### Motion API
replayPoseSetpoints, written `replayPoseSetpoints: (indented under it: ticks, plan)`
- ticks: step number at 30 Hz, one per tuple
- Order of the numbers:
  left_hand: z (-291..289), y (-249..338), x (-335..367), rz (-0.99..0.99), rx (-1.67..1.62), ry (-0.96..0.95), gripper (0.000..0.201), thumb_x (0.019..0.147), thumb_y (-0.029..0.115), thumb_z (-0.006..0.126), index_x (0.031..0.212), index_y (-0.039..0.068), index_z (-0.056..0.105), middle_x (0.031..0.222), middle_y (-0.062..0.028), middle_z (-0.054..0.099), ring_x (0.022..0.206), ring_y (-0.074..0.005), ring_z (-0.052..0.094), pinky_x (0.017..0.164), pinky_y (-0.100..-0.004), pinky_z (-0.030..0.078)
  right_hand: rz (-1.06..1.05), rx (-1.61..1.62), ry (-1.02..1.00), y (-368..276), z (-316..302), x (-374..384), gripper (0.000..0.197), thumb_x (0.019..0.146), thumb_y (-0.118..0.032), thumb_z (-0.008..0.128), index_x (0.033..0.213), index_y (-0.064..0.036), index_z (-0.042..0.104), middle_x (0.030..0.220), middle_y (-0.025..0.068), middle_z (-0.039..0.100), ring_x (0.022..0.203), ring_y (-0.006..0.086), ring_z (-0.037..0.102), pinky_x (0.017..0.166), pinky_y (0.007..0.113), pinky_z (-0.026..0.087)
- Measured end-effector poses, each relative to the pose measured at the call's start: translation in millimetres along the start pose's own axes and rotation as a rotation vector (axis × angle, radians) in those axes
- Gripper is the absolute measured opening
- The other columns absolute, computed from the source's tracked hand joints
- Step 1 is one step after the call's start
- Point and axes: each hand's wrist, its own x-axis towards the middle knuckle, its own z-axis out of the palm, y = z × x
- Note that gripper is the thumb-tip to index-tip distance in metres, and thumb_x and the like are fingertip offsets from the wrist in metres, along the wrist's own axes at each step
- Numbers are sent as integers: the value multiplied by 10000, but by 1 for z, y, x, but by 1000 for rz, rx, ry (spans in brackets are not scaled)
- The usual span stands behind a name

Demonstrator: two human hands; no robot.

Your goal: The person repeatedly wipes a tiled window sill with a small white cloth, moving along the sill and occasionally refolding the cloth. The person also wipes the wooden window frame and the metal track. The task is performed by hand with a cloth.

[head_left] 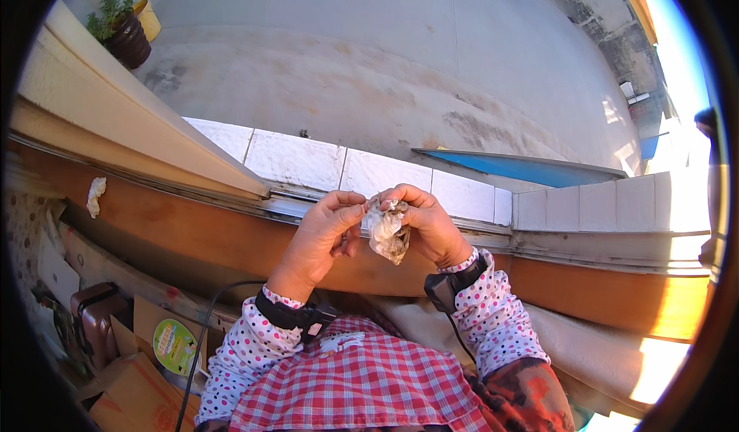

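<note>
A crumpled white tissue (387, 232), soiled with brown and grey, hangs between my two hands over the wooden window ledge. My left hand (317, 236) pinches its upper left edge between thumb and forefinger, the other fingers curled. On the other side, my right hand (436, 228) grips the upper right part with thumb and fingers. The lower end of the tissue dangles free. Another crumpled white tissue (95, 197) lies at the left of the brown ledge (185, 228). A small white piece (341, 343) rests on the red checked apron (346, 386) in my lap.
Beyond the ledge run a metal window track (289, 205) and a white tiled sill (296, 157). A beige frame (131, 108) slants in from the left. Potted flowers (127, 35) stand outside. Cardboard boxes (138, 393) and a brown suitcase (100, 320) sit at lower left.
</note>
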Motion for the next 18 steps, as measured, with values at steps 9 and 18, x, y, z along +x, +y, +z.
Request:
replayPoseSetpoints:
  ticks: [9, 18]
  plan:
    - [-23, 12, 72, 782, 1843, 657, 696, 981, 412, 679, 1589, 173, 438, 1680, -73, 355, 1576, -422, 183, 1253, -647, 93, -275, -146, 353, -48, -27, 52, 203, 935, -41, 600, 1135, -43, 636, 1067, 109, 713, 944, 222, 718, 842, 345, 595]
    - [-80, -43, -37, 887, 1820, 580, 469, 980, 345, 662, 1385, 110, 637, 1597, -89, 491, 1542, -397, 314, 1247, -644, 140, -255, -888, 231, -40, 10, 175, 199, 922, -46, 610, 1021, 6, 775, 1082, 77, 740, 883, 130, 688, 749, 296, 556]
